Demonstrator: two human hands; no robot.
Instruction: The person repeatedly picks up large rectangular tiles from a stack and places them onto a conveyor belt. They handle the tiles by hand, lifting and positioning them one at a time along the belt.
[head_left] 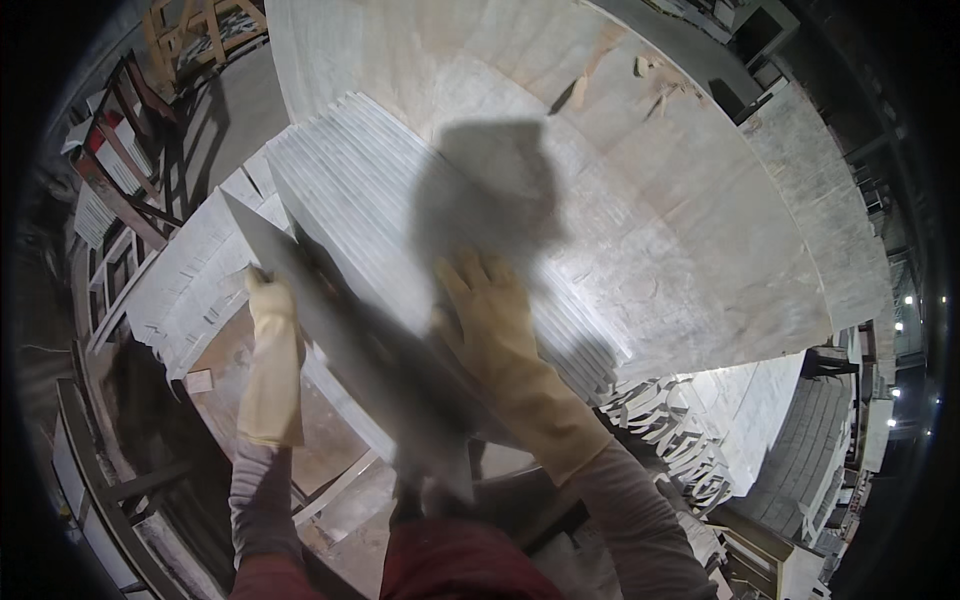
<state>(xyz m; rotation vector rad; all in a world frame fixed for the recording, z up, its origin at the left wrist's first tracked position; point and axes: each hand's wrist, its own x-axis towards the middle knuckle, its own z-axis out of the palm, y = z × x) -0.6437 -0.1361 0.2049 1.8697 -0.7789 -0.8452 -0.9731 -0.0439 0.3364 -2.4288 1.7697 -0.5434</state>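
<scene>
One small block (pixel 198 380) lies at the left on a brown board (pixel 225 350). Next comes the left hand (pixel 271 308), gloved in pale yellow; its fingers are pinching the outer edge of one grey panel (pixel 350 325), though most of them are hidden. The panel stands tilted and slightly blurred between the two hands, just beside a single row of pale slabs (pixel 350 160). More than eight slab edges show, packed too close for a sure count. The right hand (pixel 490 305), in a matching glove, lies over this row with its fingers slightly spread. Farther right is one heap of scraps (pixel 670 430), too tangled to count.

The surface (pixel 690 240) is broad, pale and streaked like stone, with a dark shadow (pixel 490 185) across it and at least two small chips (pixel 641 67) near its far edge.

Around it, at far left, stand reddish frames (pixel 120 190) beside white sheets (pixel 92 220); one wooden crate (pixel 205 40) stands at upper left on a grey floor (pixel 245 110). At far right, several small lights (pixel 896 393) shine in a dark background.
</scene>
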